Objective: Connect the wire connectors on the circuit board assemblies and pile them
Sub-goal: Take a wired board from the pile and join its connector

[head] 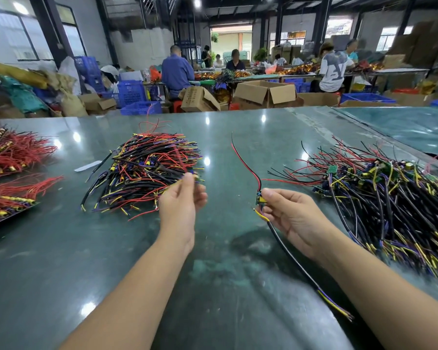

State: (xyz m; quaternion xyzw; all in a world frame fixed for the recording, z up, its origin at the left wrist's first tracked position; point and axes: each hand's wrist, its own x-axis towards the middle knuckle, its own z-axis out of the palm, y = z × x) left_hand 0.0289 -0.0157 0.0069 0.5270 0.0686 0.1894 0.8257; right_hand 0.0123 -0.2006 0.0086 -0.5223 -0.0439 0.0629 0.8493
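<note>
My right hand (288, 213) pinches a small circuit board assembly (260, 199) above the green table (213, 261). Its red and black wires rise up and to the left, and a thick black cable with yellow and purple ends trails down toward me. My left hand (181, 198) is raised at the near right edge of the middle pile of wired assemblies (147, 168), fingertips pinching a wire end from it. A larger tangled pile of assemblies (379, 195) lies to the right of my right hand.
Bundles of red wires (13, 152) lie at the table's left edge, some on a dark tray (8, 215). A white strip (87, 165) rests left of the middle pile. Cardboard boxes (266, 93), blue crates (133, 94) and seated workers are beyond the far edge.
</note>
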